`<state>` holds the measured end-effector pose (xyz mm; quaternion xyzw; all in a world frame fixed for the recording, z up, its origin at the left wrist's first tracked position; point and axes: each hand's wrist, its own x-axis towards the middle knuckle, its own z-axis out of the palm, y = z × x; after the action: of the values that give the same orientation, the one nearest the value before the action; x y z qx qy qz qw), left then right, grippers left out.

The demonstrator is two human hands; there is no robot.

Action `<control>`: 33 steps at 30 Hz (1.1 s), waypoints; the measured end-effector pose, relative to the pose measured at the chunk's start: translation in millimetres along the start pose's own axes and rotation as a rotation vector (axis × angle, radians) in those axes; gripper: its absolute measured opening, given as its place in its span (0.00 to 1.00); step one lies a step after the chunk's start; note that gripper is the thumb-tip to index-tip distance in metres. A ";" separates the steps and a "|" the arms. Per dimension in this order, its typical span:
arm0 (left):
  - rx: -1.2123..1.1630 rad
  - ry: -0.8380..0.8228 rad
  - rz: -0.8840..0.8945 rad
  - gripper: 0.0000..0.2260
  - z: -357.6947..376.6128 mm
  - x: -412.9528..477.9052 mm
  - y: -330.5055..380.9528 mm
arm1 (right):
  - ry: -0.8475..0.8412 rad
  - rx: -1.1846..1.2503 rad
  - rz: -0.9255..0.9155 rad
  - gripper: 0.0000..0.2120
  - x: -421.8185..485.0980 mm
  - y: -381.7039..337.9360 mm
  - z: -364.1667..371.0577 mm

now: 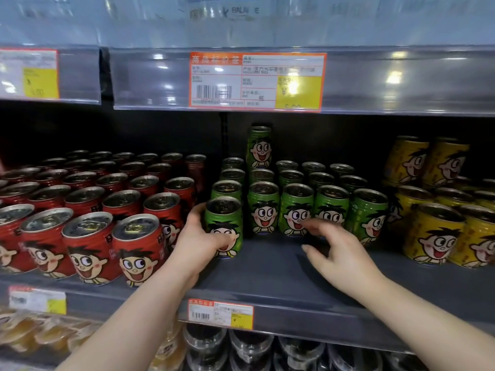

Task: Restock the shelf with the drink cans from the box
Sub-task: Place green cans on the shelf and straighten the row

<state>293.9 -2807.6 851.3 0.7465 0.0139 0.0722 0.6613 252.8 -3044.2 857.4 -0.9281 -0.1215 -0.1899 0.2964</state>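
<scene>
A green drink can (pixel 224 223) with a cartoon face stands at the front left of the green rows on the dark shelf (pixel 267 274). My left hand (pixel 199 236) grips it from the left side, fingers wrapped round its lower front. My right hand (pixel 332 250) hovers empty above the shelf in front of the green cans (pixel 297 210), with thumb and fingers spread and loosely bent, touching nothing that I can make out. One green can (pixel 259 147) is stacked on top at the back. The box is out of view.
Red cans (pixel 88 236) fill the shelf to the left, yellow cans (pixel 434 234) stand stacked to the right. Bare shelf lies in front of the green rows. The upper shelf edge with a price tag (pixel 257 80) hangs overhead. Below sit clear cups (pixel 251 346).
</scene>
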 end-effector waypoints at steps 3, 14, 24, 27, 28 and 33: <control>0.176 0.009 0.041 0.41 4.3 -1.5 2.2 | -0.011 -0.003 0.026 0.20 0.7 1.5 3.0; 0.221 0.021 0.068 0.36 1.3 -5.8 7.6 | -0.005 -0.023 0.112 0.20 -7.3 -6.5 5.1; 0.225 0.087 0.114 0.45 -3.5 -33.4 16.6 | 0.007 -0.111 0.087 0.19 -32.3 -27.9 -22.5; 0.373 0.144 0.252 0.35 -5.4 -68.9 23.7 | -0.001 -0.116 0.062 0.20 -50.2 -35.6 -32.4; 0.425 0.163 0.291 0.32 -6.4 -82.0 24.6 | -0.007 -0.119 0.052 0.20 -57.7 -38.7 -34.9; 0.543 0.148 0.285 0.22 -18.6 -164.9 14.5 | -0.119 -0.094 -0.060 0.19 -107.5 -59.3 -34.4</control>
<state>127.4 -2810.2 853.1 0.8830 -0.0241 0.2117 0.4181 126.5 -3029.8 867.6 -0.9467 -0.1573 -0.1485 0.2388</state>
